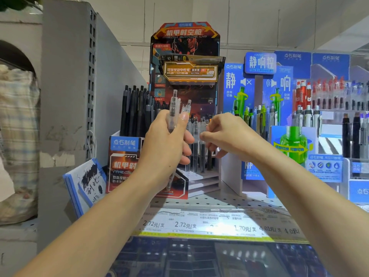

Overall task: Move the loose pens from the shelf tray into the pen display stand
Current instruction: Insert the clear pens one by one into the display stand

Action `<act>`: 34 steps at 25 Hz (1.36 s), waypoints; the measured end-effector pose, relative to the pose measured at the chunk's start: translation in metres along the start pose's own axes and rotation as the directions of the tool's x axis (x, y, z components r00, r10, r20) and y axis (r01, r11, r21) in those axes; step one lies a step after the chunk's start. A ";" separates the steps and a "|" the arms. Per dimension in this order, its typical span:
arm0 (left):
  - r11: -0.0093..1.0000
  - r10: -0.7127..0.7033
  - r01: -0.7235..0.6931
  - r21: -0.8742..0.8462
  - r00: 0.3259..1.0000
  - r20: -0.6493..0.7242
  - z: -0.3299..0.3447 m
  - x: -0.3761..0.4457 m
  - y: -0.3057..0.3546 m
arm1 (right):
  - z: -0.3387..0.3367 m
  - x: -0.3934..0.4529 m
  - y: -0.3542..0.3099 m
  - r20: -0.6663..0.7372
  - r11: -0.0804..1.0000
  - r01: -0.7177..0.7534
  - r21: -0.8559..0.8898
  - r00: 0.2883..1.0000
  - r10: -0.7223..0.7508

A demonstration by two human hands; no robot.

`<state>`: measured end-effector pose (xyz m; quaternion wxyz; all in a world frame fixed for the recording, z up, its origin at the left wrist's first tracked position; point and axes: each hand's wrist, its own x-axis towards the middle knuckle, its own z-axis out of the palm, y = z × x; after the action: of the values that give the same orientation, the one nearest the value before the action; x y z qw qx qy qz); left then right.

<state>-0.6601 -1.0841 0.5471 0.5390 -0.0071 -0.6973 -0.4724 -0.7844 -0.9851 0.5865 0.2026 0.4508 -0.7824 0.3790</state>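
My left hand (166,140) grips a small bunch of clear-barrelled pens (174,108) upright in front of the red and black pen display stand (185,48). My right hand (223,134) is just to the right, its fingers pinched near the tops of clear pens (196,140) standing in the stand's stepped white holder (201,179). I cannot tell whether the fingers hold one of them. A row of black pens (135,108) fills the stand's left box. The shelf tray is not visible.
A blue display (257,86) with green and grey pens stands right of the stand, more pen racks (327,108) beyond. A grey shelf upright (69,80) closes the left side. A scribbled notepad (87,180) leans at lower left. Price labels (199,224) line the shelf edge.
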 end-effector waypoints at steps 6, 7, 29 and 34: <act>0.999 -0.034 0.037 -0.038 0.996 0.079 -0.002 0.000 0.001 | -0.003 -0.015 -0.018 -0.017 0.784 0.153 0.602 0.984 -0.180; 0.998 -0.038 0.041 -0.040 0.996 0.086 -0.002 0.000 0.002 | -0.001 -0.016 -0.020 0.017 0.744 0.134 0.655 0.981 -0.192; 0.997 -0.045 0.050 0.052 0.994 -0.101 -0.025 0.007 0.002 | 0.009 0.005 -0.008 -0.140 0.883 0.165 0.438 0.984 -0.114; 0.999 -0.046 0.048 0.009 0.990 -0.137 -0.028 0.005 0.004 | 0.015 0.003 -0.016 -0.110 0.956 0.118 0.270 0.990 -0.092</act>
<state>-0.6393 -1.1035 0.5529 0.5742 0.0449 -0.6617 -0.4800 -0.7725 -1.0035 0.5856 0.1950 0.4969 -0.6862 0.4941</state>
